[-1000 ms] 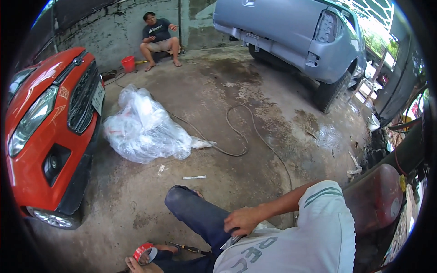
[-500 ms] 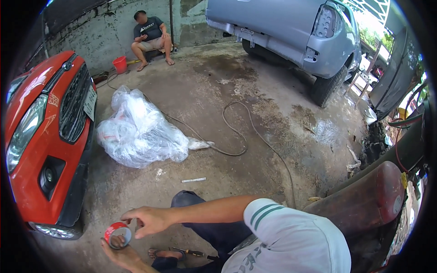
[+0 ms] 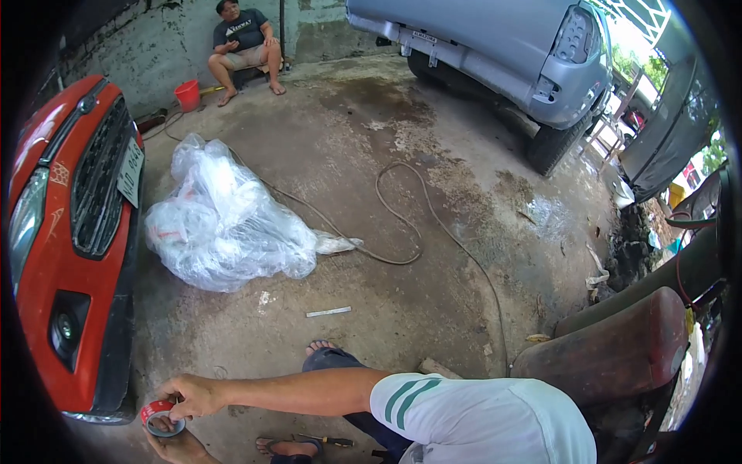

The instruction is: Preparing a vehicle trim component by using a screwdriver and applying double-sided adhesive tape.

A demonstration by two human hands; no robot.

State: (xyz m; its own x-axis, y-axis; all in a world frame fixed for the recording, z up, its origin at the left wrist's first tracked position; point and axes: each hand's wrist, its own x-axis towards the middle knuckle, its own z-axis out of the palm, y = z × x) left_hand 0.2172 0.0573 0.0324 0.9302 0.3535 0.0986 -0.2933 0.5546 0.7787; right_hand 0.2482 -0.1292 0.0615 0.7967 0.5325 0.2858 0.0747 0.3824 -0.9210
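At the lower left I have a roll of tape [image 3: 146, 415], red on its outside with a pale core ring. My left hand [image 3: 184, 447] grips it from below, fingers curled about the ring and partly showing through its hole. From above, my right hand [image 3: 195, 394] bends its fingers onto the roll's upper right side, thumb and fingertips pressed there. Whether a strip of tape is pinched between them is too small to tell. Close to my sandalled foot [image 3: 290, 448], a screwdriver [image 3: 338, 441] with a dark and yellow handle lies on the concrete.
A red car front [image 3: 93, 309] stands close on the left. Crumpled clear plastic sheeting [image 3: 232, 224] lies ahead, beside a long hose [image 3: 464, 251]. A thin pale strip [image 3: 328, 312], a reddish cylinder [image 3: 610, 363], a silver pickup [image 3: 479, 54], a red bucket [image 3: 187, 96] and a seated person [image 3: 246, 46] surround the floor.
Both hands and the roll have shifted left and slightly down in view. My right hand's fingers, spread beside the roll before, now close onto it. The seated person's hand has moved.
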